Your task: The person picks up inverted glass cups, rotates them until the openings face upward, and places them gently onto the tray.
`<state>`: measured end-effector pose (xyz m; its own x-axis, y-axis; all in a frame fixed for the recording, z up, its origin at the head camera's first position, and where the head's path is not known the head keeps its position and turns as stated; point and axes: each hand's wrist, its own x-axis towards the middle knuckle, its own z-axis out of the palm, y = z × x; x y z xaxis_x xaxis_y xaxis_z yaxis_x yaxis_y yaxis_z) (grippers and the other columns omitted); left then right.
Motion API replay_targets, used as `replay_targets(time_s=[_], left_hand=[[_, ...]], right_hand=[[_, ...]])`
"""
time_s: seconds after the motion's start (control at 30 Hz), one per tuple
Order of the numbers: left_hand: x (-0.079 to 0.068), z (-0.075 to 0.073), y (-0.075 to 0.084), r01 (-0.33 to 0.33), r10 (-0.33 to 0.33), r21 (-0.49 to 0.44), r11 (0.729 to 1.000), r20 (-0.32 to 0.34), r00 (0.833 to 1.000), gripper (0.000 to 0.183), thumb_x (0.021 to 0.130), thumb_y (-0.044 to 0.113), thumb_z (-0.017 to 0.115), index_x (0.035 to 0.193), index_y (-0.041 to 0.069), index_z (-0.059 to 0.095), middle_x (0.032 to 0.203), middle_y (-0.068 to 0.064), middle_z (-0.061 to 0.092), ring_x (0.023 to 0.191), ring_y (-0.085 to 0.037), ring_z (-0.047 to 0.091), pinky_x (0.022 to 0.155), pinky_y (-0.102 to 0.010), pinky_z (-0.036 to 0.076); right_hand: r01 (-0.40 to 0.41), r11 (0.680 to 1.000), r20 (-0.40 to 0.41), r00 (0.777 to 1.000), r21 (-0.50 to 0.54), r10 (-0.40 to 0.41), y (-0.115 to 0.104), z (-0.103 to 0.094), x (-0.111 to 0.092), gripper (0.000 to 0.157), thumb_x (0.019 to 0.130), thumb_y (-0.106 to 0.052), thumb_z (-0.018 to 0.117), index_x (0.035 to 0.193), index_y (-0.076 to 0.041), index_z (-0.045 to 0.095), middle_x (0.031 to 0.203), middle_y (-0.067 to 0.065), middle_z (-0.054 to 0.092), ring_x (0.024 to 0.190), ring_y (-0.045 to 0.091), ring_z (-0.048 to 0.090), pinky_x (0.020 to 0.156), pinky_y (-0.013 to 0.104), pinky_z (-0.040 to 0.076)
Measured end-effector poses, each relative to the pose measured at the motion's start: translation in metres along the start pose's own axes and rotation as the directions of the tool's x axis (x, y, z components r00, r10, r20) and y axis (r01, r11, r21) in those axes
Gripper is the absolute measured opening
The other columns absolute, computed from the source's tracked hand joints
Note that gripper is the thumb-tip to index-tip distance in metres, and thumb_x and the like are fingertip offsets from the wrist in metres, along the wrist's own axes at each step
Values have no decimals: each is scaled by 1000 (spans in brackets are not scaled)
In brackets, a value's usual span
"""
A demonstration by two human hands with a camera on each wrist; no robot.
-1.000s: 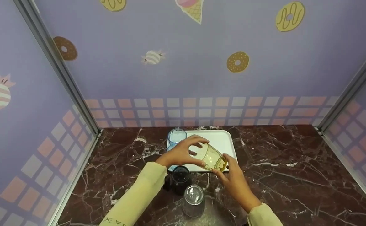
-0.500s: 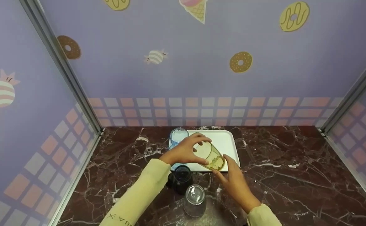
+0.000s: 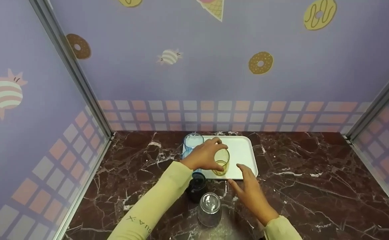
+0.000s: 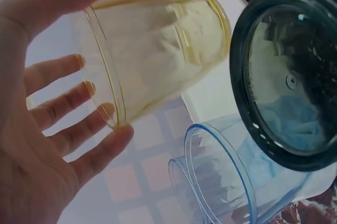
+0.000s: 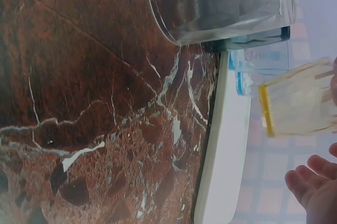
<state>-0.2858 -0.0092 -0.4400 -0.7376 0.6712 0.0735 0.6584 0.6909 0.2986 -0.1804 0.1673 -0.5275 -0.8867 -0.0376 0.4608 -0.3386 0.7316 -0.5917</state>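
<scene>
A yellow-tinted drinking glass (image 3: 222, 156) stands nearly upright over the white tray (image 3: 244, 153). My left hand (image 3: 205, 155) grips it from above, thumb and fingers spread around the rim, as the left wrist view shows on the glass (image 4: 158, 50). In the right wrist view the base of this glass (image 5: 297, 101) appears raised above the tray. To its right and nearer me is my right hand (image 3: 250, 191), apart from the glass, its fingers loosely extended and holding nothing. Blue glasses (image 3: 193, 141) occupy the tray's left side, partly behind my left hand.
Just in front of the tray is a dark glass (image 3: 197, 188). Closer to me, a clear glass (image 3: 209, 210) rests upside down on the dark red marble tabletop (image 3: 301, 186). Patterned purple walls (image 3: 214, 80) enclose the table at the back and both sides.
The yellow glass has gone from tilted between both hands to nearly upright in the left hand alone. My right hand has let go of its base and stays close by.
</scene>
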Motion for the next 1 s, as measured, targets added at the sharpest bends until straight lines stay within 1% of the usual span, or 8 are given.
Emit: replay_targets(time_s=[0.1, 0.2, 0.33, 0.5, 0.67, 0.83, 0.93, 1.0], left_hand=[[6, 3, 0, 14, -15, 52, 999, 10, 1000, 73, 68, 39, 85, 134, 23, 57, 130, -2, 51, 116, -21, 54, 84, -39, 54], [10, 7, -2, 25, -28, 79, 997, 32, 999, 73, 69, 38, 85, 134, 22, 57, 129, -2, 52, 115, -21, 54, 83, -39, 54], [15, 13, -5, 31, -37, 85, 996, 67, 997, 74, 69, 36, 85, 135, 20, 56, 129, -4, 52, 115, -23, 54, 85, -41, 54], [18, 16, -11, 40, -47, 85, 996, 75, 996, 73, 69, 33, 85, 134, 19, 57, 128, -6, 52, 115, -24, 54, 87, -42, 53], [20, 21, -15, 44, -51, 99, 994, 73, 996, 73, 68, 32, 86, 134, 18, 57, 127, -6, 53, 114, -24, 54, 89, -40, 53], [20, 27, -17, 53, -62, 100, 994, 86, 994, 74, 69, 33, 86, 135, 17, 56, 128, -7, 53, 114, -24, 53, 89, -39, 53], [21, 29, -17, 59, -66, 81, 995, 93, 994, 74, 69, 33, 86, 135, 16, 56, 129, -7, 52, 115, -25, 53, 91, -39, 52], [22, 29, -17, 63, -71, 80, 995, 97, 993, 75, 70, 34, 85, 136, 16, 56, 130, -7, 53, 116, -25, 53, 92, -39, 52]], right_hand=[[20, 1000, 10, 1000, -4, -20, -3, 1, -1, 50, 86, -17, 72, 128, 1, 52, 127, 18, 55, 121, 35, 55, 103, 49, 44], [40, 999, 37, 999, -15, -39, -7, 3, -4, 44, 86, -18, 72, 123, -2, 55, 122, 15, 59, 117, 32, 58, 100, 46, 47], [55, 998, 91, 994, -5, -55, -11, 4, -9, 36, 85, -18, 73, 117, -6, 60, 115, 10, 63, 110, 27, 62, 95, 44, 50], [76, 997, 167, 983, 15, -78, -15, 5, -12, 33, 87, -24, 71, 114, -7, 62, 113, 5, 64, 108, 23, 62, 92, 44, 51], [115, 992, 238, 963, 48, -123, -18, 6, -16, 39, 88, -37, 68, 117, -10, 62, 116, 3, 63, 109, 21, 60, 94, 44, 50], [144, 987, 329, 931, 74, -160, -28, 7, -23, 58, 83, -49, 69, 125, -12, 58, 124, 6, 60, 115, 25, 58, 96, 46, 50], [173, 983, 363, 914, 53, -180, -34, 9, -25, 68, 77, -52, 73, 129, -11, 56, 129, 9, 58, 118, 27, 57, 98, 47, 49], [199, 980, 384, 903, 24, -193, -36, 10, -25, 72, 74, -52, 75, 130, -11, 55, 130, 9, 57, 118, 27, 57, 99, 46, 49]])
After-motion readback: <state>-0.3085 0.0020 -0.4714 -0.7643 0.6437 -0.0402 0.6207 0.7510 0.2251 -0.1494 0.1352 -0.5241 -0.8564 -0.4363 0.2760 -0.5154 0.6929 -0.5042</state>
